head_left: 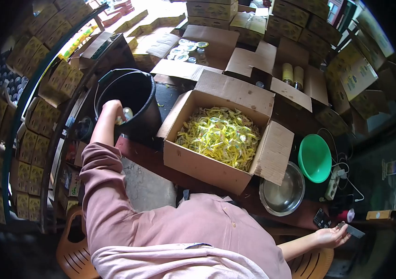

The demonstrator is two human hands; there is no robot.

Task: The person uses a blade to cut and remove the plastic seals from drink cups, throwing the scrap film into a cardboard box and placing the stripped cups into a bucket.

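1. Pale piece (127, 113): it lies in the bucket (148, 118), just beside the left hand (112, 108); the bucket stands at the tabletop's (138, 151) left end; what the piece is, the view is too small to tell.
2. Left hand: it is bent over the bucket's near rim, fingers down inside; the fingertips are hidden, so I cannot tell whether they pinch the piece or stand apart from it.
3. Handling, as a judgement: the piece looks smooth, rounded and light, perhaps slippery if wet; fingertips around its middle should suit it better than one end; the bucket looks like stiff plastic, best taken by opposite sides of its rim.
4. Right hand: palm up, just off the tabletop's near right corner; the fingers curl on a grey strip (356, 232), with the thumb apparently against it; the strip looks thin, stiff and light; its flat faces seem the safest hold, since an edge could be sharp.
5. Box (202, 167): open at the tabletop's near edge, right of the bucket; the yellow shreds (219, 135) inside look soft and loose, easily tangled.
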